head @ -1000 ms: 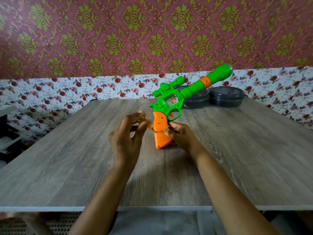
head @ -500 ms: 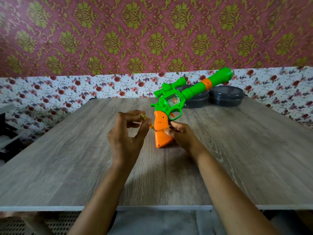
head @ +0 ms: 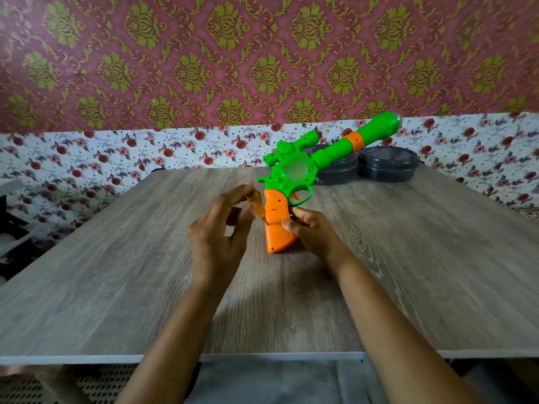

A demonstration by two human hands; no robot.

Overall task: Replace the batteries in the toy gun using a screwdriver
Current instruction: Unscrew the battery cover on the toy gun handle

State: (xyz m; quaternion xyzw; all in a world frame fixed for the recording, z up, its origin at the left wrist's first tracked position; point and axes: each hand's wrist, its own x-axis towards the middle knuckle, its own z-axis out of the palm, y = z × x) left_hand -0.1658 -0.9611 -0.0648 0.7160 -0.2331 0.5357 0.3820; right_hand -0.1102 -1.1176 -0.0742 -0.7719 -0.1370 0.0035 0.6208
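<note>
A green toy gun [head: 294, 173] with an orange grip [head: 277, 225] stands on its grip's butt on the wooden table [head: 145, 272], barrel pointing up and to the right. My right hand [head: 309, 231] holds the orange grip from the right side, thumb on its face. My left hand [head: 221, 237] pinches a small screwdriver with a clear amber handle [head: 258, 205], whose tip meets the left edge of the grip. The screw itself is hidden.
Two dark round lidded containers [head: 388, 166] sit at the back right of the table, behind the gun's barrel. The table's near edge [head: 262, 357] runs across the lower view. Patterned wallpaper backs the table.
My left hand has turned on the screwdriver, fingers shifting around its handle. The gun tilted slightly and its barrel dipped a little. My right hand kept its hold on the grip.
</note>
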